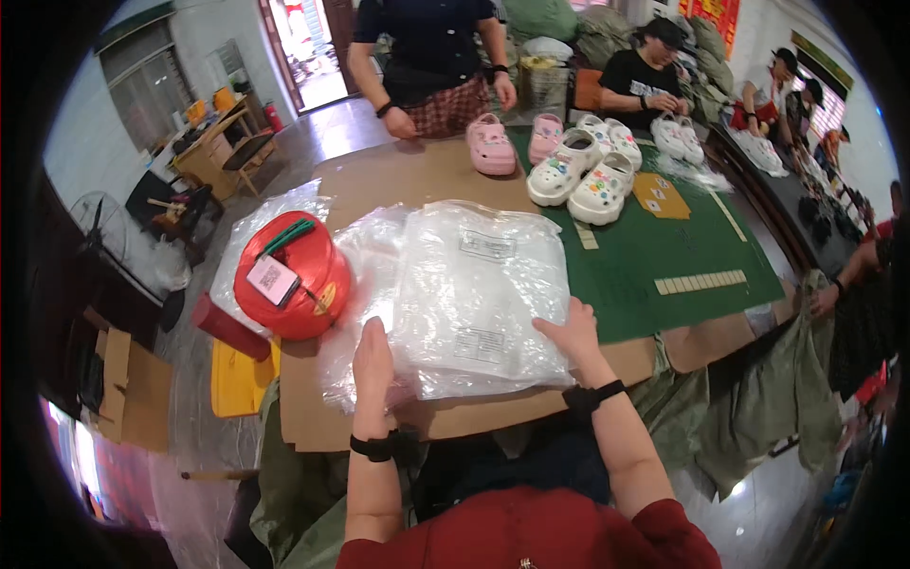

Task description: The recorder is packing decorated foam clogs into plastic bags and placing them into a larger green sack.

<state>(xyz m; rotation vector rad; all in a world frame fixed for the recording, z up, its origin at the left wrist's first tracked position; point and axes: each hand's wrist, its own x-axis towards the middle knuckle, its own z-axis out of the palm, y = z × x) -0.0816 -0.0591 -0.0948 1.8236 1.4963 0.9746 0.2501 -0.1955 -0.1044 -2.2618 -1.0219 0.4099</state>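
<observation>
A stack of clear plastic bags with small printed panels lies on brown cardboard in front of me. At its left side my left hand stands edge-on, fingers stretched out and holding nothing. My right hand rests against the stack's right edge, thumb apart from the fingers. More crinkled clear plastic lies to the left, partly under the stack. Beside that sits a large red roll of plastic twine, with a white card and a green bundle on top.
White clogs with colourful charms and pink clogs stand on the table's far side. A green mat carries a yellow card and a beige strip. One person stands across the table; another sits handling white clogs.
</observation>
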